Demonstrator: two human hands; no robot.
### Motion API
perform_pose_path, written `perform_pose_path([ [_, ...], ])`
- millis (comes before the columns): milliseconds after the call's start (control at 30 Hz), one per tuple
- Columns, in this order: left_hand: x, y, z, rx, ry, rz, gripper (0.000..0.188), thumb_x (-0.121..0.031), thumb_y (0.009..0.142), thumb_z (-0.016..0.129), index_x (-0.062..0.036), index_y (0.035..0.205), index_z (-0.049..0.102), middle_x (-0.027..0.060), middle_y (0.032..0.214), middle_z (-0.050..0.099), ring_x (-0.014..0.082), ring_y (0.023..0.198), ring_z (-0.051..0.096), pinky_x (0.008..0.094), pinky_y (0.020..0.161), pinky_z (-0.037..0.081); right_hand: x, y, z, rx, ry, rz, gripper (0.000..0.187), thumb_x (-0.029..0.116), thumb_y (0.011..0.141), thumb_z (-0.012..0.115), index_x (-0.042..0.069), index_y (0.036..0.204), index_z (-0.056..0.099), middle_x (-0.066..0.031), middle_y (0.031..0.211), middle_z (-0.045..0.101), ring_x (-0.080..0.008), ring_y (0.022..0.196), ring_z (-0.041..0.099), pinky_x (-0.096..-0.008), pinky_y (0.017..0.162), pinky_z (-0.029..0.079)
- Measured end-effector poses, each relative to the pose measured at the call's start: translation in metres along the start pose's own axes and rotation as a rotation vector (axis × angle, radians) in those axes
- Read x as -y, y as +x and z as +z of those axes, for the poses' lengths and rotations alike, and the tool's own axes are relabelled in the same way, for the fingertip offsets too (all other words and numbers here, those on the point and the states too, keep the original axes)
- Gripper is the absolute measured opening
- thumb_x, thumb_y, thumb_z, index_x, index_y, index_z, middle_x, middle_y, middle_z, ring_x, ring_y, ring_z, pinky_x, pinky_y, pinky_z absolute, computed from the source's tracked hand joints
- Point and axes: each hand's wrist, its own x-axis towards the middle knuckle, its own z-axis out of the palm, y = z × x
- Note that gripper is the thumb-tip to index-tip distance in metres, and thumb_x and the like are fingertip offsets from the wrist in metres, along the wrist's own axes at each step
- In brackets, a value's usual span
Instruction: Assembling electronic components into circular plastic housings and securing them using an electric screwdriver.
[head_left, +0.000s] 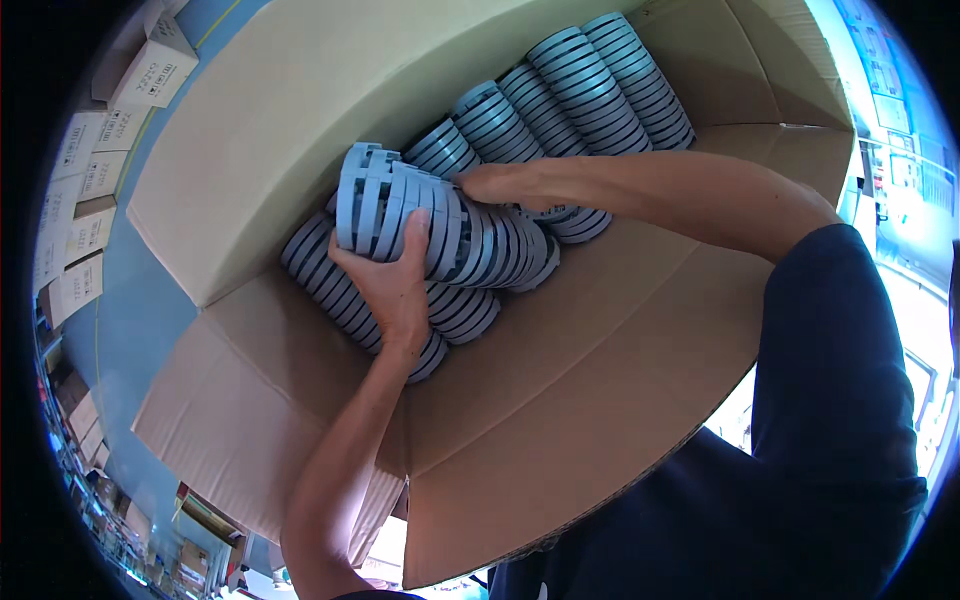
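Observation:
A tilted stack of grey ring-shaped plastic parts lies across other stacks inside an open cardboard box. My left hand grips its near-left end, with the thumb along the side and the other fingers partly hidden beneath. At the stack's far side, my right hand is closed against it, its fingertips mostly out of sight. Beneath and left of the held stack are more grey stacks. Further stacks lean in a row against the far wall of the box.
The box's flaps stand spread outward, with a large far flap and a left flap. Several white cartons are piled on the blue floor at the left.

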Motion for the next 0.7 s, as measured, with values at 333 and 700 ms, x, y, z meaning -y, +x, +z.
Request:
perform_pose_path([
  [333,-0.007,-0.01,0.009,-0.035,-0.094,-0.124,0.093,-0.037,0.086,0.086,0.0063,0.146,0.03,0.0212,0.137,0.048,0.0277,0.126,0.052,0.0393,0.11,0.042,0.009,-0.041,-0.003,-0.037,-0.049,-0.094,0.067,0.044,0.11,0.028,0.0,0.161,0.027,-0.0222,0.167,0.028,-0.0344,0.155,0.026,-0.0464,0.125,0.023],
  [700,0.002,-0.013,0.015,-0.027,-0.088,-0.119,0.094,-0.037,0.084,0.088,0.0073,0.145,0.031,0.0223,0.137,0.048,0.0287,0.126,0.051,0.0396,0.11,0.041,-0.029,0.008,-0.02,-0.017,-0.032,0.151,0.066,0.04,0.107,0.034,0.007,0.163,0.025,-0.0212,0.169,0.022,-0.0357,0.155,0.025,-0.0552,0.122,0.029],
])
